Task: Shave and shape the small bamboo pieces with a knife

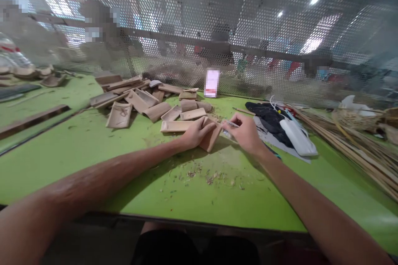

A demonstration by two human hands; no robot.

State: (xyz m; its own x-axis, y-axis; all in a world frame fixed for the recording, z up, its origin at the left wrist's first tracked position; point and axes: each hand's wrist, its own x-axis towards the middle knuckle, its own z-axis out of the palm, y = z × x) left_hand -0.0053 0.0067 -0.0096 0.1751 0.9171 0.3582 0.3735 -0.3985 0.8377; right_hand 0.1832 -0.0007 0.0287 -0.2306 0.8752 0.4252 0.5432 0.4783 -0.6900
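Note:
My left hand (196,133) grips a split bamboo piece (212,136), tilted above the green table. My right hand (248,133) is closed around a thin, silvery hand tool (230,123), its tip pointing at the piece's right edge. I cannot make out the tool's exact kind. Just beyond my left hand lie more split bamboo pieces, among them a long trough-shaped one (175,126) and a short one (193,114). Small shavings (211,178) are scattered on the table in front of my hands.
A heap of bamboo pieces (137,99) covers the back left. A phone-like upright screen (212,83) leans against the perforated metal screen (174,49). To the right lie black cloth (269,118), a white oblong object (299,137) and long bamboo strips (351,145).

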